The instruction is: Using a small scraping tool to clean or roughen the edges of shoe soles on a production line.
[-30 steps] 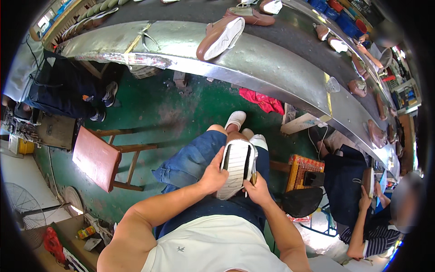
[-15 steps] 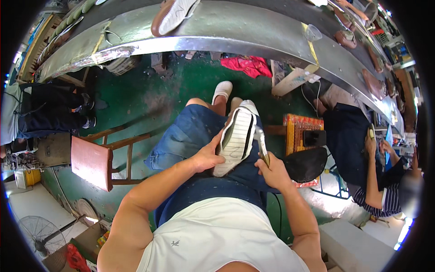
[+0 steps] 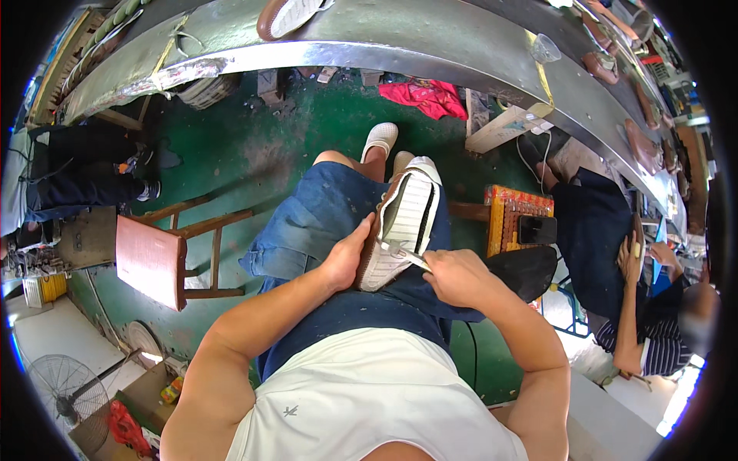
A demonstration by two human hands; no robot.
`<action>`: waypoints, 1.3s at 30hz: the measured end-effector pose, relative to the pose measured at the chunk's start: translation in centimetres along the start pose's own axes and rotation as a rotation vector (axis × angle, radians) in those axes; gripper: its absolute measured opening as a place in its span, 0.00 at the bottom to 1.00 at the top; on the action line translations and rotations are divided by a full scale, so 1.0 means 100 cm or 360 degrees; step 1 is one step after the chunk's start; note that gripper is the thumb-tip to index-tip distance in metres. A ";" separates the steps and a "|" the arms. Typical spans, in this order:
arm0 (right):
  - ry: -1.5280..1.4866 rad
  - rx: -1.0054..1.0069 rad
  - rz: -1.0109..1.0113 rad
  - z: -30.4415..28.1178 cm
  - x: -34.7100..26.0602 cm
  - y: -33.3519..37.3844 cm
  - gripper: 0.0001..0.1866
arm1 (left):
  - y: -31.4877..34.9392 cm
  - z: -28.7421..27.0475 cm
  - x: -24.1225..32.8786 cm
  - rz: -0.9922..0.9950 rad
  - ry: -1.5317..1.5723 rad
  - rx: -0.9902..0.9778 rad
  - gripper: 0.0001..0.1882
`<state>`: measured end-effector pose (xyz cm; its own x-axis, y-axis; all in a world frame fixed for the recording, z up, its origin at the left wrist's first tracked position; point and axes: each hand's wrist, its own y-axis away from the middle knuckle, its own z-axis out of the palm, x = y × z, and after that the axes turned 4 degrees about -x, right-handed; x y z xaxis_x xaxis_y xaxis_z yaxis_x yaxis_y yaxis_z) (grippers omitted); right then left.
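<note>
A shoe (image 3: 404, 219) lies bottom up across my thighs, its toe pointing away from me. Its underside is pale and striped, with brown along the left edge and a dark gap along the right. My left hand (image 3: 350, 257) grips its left side near the heel; part of the fingers is hidden against the shoe. In my right hand (image 3: 455, 275) is a metal pincers-like tool (image 3: 403, 253), gripped by its handle end. The tool's head reaches across the heel half to the brown left edge. Whether its jaws bite the material is too small to tell.
Ahead runs a long metal bench (image 3: 346, 75) with brown-and-white shoes on it. A pink-topped stool (image 3: 150, 257) is on the left, an orange-patterned seat (image 3: 503, 223) with a phone (image 3: 537, 229) on the right. Co-workers sit at both sides. Red cloth (image 3: 427, 98) lies under the bench.
My right hand has swung the tool from beside the shoe's right edge leftward across its heel half. My left hand has shifted, its thumb coming off the underside to the left side.
</note>
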<state>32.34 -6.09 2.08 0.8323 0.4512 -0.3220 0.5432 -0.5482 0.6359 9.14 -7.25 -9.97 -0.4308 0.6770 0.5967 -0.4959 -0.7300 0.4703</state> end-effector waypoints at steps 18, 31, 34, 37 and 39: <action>-0.0126 0.0686 0.0198 0.030 0.016 -0.019 0.24 | -0.019 -0.008 -0.009 0.0809 -0.1970 0.0393 0.27; -0.1134 0.0628 0.0197 -0.002 0.049 -0.020 0.18 | -0.017 0.028 0.036 0.0179 -0.2490 0.0022 0.32; -0.0590 0.0746 0.0136 0.017 0.055 -0.051 0.17 | -0.015 0.036 0.042 0.0132 -0.2652 -0.0005 0.33; -0.0990 0.0559 0.0178 0.016 0.058 -0.036 0.18 | -0.008 0.047 0.059 -0.0138 -0.2697 -0.0093 0.33; -0.0878 0.0619 0.0173 0.034 0.052 -0.036 0.20 | -0.004 0.059 0.067 -0.0207 -0.2814 -0.0214 0.36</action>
<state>35.10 -4.15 -4.24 0.7628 0.0106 -0.6465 0.3675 -0.8297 0.4201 10.92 -2.97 -2.31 0.8148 -0.2398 0.5277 -0.5489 -0.6119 0.5695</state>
